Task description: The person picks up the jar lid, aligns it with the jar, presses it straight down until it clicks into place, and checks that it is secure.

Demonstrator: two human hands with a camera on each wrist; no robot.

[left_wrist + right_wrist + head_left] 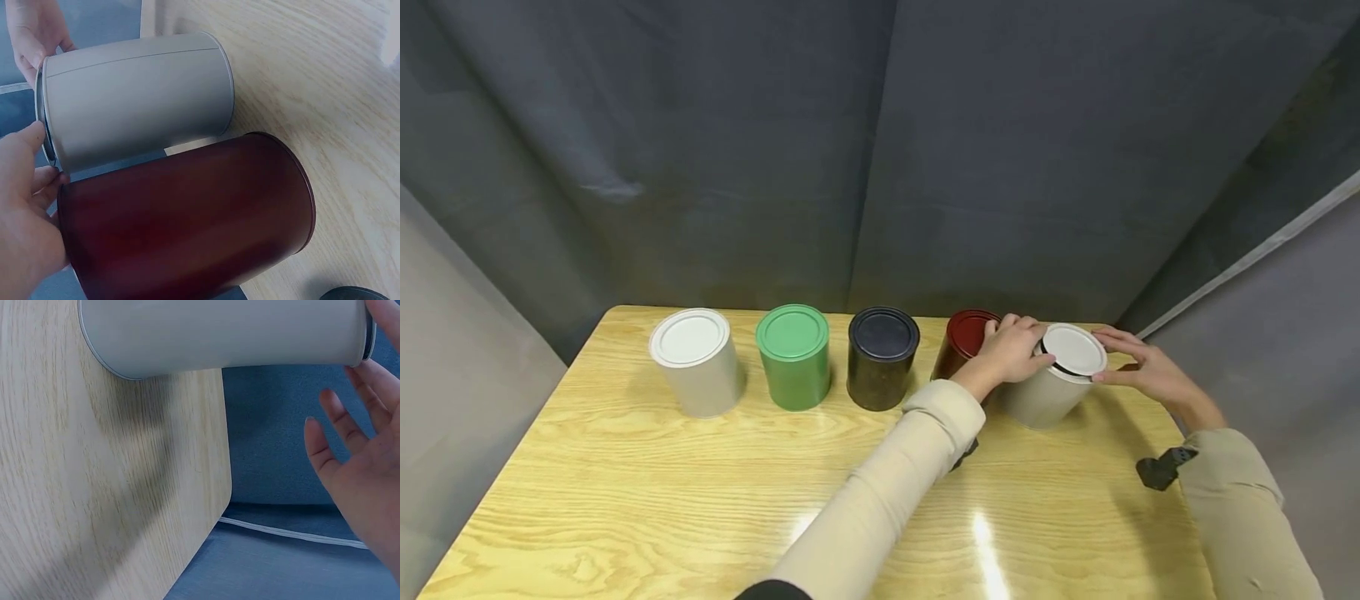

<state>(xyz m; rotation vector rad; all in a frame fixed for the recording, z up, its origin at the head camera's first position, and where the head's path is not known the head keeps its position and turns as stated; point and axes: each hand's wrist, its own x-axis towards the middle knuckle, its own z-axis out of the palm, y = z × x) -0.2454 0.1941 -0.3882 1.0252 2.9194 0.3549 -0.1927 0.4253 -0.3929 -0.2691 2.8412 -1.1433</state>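
Observation:
At the right end of a row of cans, a light grey can (1037,402) stands upright on the table. Its white lid (1073,348) sits tilted, with a dark gap showing along the near-left rim. My left hand (1013,348) holds the lid's left edge, the thumb at the rim in the left wrist view. From the opposite side, my right hand (1150,375) grips the lid's edge with thumb and index finger, its other fingers spread loosely in the right wrist view. A dark red can (187,219) stands close beside, partly hidden behind my left hand in the head view.
Left of the red can stand a black can (882,371), a green can (796,375) and another white can (703,379), all lidded. The wooden table (647,492) ends just right of the grey can. Dark curtains (737,167) hang behind.

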